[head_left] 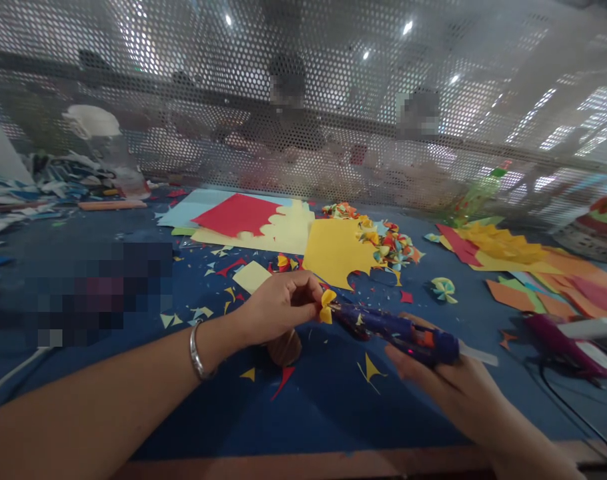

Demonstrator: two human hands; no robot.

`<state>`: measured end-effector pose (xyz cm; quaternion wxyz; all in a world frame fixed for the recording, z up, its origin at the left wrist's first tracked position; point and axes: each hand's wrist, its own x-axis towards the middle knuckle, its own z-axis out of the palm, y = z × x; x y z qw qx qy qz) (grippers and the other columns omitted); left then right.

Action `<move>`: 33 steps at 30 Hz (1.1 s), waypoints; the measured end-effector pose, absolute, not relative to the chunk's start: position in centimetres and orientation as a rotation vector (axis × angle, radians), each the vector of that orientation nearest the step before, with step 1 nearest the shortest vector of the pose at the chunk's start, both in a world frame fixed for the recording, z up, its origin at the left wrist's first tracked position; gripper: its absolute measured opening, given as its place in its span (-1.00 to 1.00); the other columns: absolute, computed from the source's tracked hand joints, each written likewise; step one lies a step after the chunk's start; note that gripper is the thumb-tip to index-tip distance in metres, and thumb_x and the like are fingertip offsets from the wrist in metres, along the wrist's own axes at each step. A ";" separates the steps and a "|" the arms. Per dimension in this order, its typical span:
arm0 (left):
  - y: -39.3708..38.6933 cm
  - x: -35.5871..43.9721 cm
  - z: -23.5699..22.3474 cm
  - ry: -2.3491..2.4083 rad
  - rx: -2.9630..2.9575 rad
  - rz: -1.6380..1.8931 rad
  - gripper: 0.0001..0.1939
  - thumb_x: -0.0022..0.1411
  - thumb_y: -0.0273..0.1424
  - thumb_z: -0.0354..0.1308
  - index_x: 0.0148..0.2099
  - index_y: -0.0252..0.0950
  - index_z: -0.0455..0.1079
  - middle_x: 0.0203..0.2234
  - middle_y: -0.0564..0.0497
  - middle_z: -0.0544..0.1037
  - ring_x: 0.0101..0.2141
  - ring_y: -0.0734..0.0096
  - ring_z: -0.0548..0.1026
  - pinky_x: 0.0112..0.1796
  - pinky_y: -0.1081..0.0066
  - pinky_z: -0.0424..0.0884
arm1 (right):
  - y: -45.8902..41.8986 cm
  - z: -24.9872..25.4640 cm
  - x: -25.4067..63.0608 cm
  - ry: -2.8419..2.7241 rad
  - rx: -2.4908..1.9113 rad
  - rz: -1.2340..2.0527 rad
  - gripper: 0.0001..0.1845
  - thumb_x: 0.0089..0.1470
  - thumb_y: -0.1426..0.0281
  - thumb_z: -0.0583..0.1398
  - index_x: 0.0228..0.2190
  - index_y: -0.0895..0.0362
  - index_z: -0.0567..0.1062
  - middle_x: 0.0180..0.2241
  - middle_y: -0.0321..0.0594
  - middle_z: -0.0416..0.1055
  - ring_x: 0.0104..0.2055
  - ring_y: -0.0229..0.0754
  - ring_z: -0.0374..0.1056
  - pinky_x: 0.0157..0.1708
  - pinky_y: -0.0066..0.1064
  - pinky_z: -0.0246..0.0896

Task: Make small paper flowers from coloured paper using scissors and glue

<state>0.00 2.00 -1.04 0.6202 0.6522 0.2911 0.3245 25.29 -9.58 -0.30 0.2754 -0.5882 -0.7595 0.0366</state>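
Observation:
Between thumb and forefinger, my left hand (278, 303) pinches a small folded yellow paper piece (327, 307). My right hand (443, 380) is wrapped around a dark blue hot glue gun (383, 325), with a clear glue stick (478, 355) poking out of its back end. The gun's nozzle points left and meets or nearly meets the yellow paper; I cannot tell if they touch. Under my left hand sits a round brown object (285, 347), partly hidden. Scraps such as a yellow offcut (372, 368) and a red offcut (284, 381) lie on the blue table (233, 427).
Sheets of red paper (238, 215) and yellow paper (336, 250) lie ahead, beside a pile of folded paper pieces (391, 243). A green bottle (476, 197) and a purple device with a cable (576, 343) are at right. A perforated metal screen (208, 133) closes off the back.

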 end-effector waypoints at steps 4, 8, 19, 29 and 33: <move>2.3 -0.2 -1.0 0.663 1.483 0.807 -0.88 0.00 -0.51 0.21 -0.36 -0.27 0.34 -0.48 0.09 0.51 -0.43 0.52 0.50 -0.31 0.44 0.42 | -9.7 -0.5 26.0 -1.977 -1.663 0.158 -0.50 0.18 0.00 0.08 -0.52 0.08 0.55 -0.36 -0.08 0.55 -0.27 -0.05 0.51 -0.25 -0.29 0.48; 2.8 -0.5 -0.8 0.746 1.474 0.853 -0.86 -0.01 -0.50 0.21 -0.36 -0.26 0.32 -0.55 0.09 0.52 -0.47 0.50 0.51 -0.38 0.46 0.40 | -9.5 0.7 26.1 -1.978 -1.622 0.142 -0.58 0.21 0.07 0.09 -0.47 0.07 0.52 -0.42 -0.16 0.52 -0.36 -0.12 0.48 -0.31 -0.34 0.45; 3.7 -1.3 -0.1 0.856 1.404 1.089 -0.90 -0.01 -0.51 0.19 -0.36 -0.30 0.37 -0.55 0.11 0.48 -0.50 0.55 0.48 -0.38 0.47 0.41 | -7.5 0.8 32.8 -2.225 -1.812 -0.354 -0.74 0.17 0.23 0.11 -0.18 0.10 0.41 -0.20 -0.10 0.44 -0.21 -0.02 0.44 -0.24 -0.25 0.32; 3.8 -1.3 0.2 0.879 1.370 1.167 -0.90 -0.02 -0.51 0.19 -0.38 -0.28 0.37 -0.57 0.10 0.48 -0.52 0.55 0.49 -0.41 0.47 0.41 | -4.4 0.3 36.2 -2.362 -1.997 -0.402 -0.77 0.07 0.32 0.10 -0.24 0.15 0.43 -0.25 -0.04 0.43 -0.25 0.04 0.44 -0.33 -0.21 0.31; 4.1 -1.4 0.1 0.910 1.370 1.178 -0.90 -0.01 -0.52 0.18 -0.37 -0.26 0.38 -0.56 0.07 0.50 -0.52 0.54 0.48 -0.43 0.48 0.40 | -3.9 1.2 36.7 -2.360 -1.927 -0.239 -0.72 0.06 0.21 0.17 -0.25 0.14 0.46 -0.26 -0.05 0.47 -0.25 0.04 0.45 -0.24 -0.17 0.32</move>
